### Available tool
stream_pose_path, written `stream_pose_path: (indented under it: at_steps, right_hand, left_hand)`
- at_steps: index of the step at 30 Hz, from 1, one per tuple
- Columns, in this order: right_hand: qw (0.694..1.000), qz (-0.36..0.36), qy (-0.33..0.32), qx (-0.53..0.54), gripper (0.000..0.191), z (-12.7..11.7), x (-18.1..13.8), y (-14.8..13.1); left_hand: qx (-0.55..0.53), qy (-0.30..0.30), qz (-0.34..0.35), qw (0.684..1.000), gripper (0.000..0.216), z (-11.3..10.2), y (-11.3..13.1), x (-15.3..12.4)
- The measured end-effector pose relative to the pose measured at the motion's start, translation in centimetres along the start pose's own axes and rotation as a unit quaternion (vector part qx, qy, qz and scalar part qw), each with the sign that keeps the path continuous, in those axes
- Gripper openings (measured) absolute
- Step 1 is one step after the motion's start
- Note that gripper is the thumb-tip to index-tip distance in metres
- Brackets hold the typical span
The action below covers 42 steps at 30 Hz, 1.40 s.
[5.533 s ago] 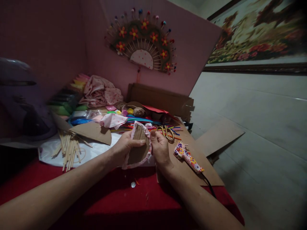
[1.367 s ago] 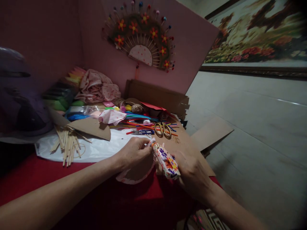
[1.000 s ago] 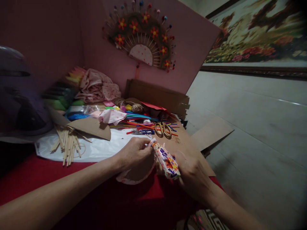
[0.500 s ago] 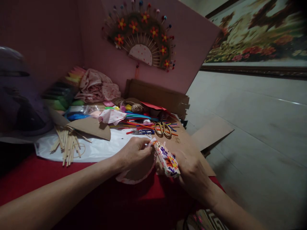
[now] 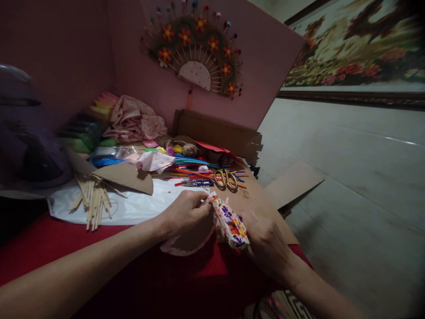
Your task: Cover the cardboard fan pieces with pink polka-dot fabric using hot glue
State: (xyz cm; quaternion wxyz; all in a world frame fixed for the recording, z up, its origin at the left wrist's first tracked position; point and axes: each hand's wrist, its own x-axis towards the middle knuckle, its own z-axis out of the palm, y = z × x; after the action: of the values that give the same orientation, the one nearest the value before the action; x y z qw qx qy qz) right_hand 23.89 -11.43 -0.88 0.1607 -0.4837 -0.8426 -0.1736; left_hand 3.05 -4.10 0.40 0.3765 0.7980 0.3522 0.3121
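Observation:
My left hand point(image 5: 187, 210) is closed on a half-round piece of cardboard point(image 5: 192, 241), pinching it near its upper right corner. Pale spotted fabric is folded over the curved rim of that piece. In my right hand point(image 5: 267, 235) is a glue gun point(image 5: 232, 223) with a colourful flower-patterned body, my fingers wrapped round its handle. The orange tip of the gun reaches the fabric edge beside my left fingertips. Whether tip and fabric touch, I cannot tell.
Behind my hands lie gold-handled scissors point(image 5: 226, 180), blue snips point(image 5: 198, 183) and coloured pipe cleaners point(image 5: 195, 162). Wooden sticks point(image 5: 94, 201) and a cut cardboard piece point(image 5: 128, 177) rest at left on white plastic. A decorated fan point(image 5: 199, 48) hangs on the pink board.
The glue gun has rolled slightly in my right hand. My left hand and the cardboard piece have stayed in place.

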Motion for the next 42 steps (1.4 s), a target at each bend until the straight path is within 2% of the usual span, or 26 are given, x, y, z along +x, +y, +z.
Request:
stream_pose_path:
  at_steps: [13, 23, 28, 32, 37, 39, 42]
  right_hand:
    - [1.0, 0.001, -0.002, -0.003, 0.013, -0.1, -0.1, 0.1]
    - [0.999, -0.02, 0.025, 0.002, 0.019, -0.2, -0.1, 0.0]
    - [0.999, -0.025, 0.026, 0.007, 0.017, -0.4, 0.1, -0.1]
    - [0.999, -0.013, 0.017, 0.024, 0.017, -0.4, 0.0, -0.2]
    - [0.986, 0.036, 0.019, 0.165, 0.016, -1.3, 0.4, -0.4]
    - [0.965, 0.077, 0.016, 0.249, 0.018, -1.7, 0.6, -0.5]
    - [0.918, 0.161, 0.004, 0.362, 0.019, -2.0, 0.7, -0.6]
  left_hand:
    - [-0.001, -0.008, -0.004, 1.0, 0.029, 0.0, 0.0, 0.1]
    - [-0.084, -0.012, -0.013, 0.996, 0.029, -0.1, -0.2, 0.1]
    - [-0.16, -0.021, -0.034, 0.986, 0.025, 0.0, -0.6, 0.2]
    - [-0.278, -0.073, -0.072, 0.955, 0.021, 0.1, -1.3, 0.5]
    - [-0.335, -0.107, -0.112, 0.929, 0.02, -0.2, -1.5, 0.8]
    - [-0.338, -0.11, -0.125, 0.926, 0.022, -0.4, -1.3, 0.7]
    - [-0.335, -0.112, -0.15, 0.924, 0.021, -0.7, -1.0, 0.6]
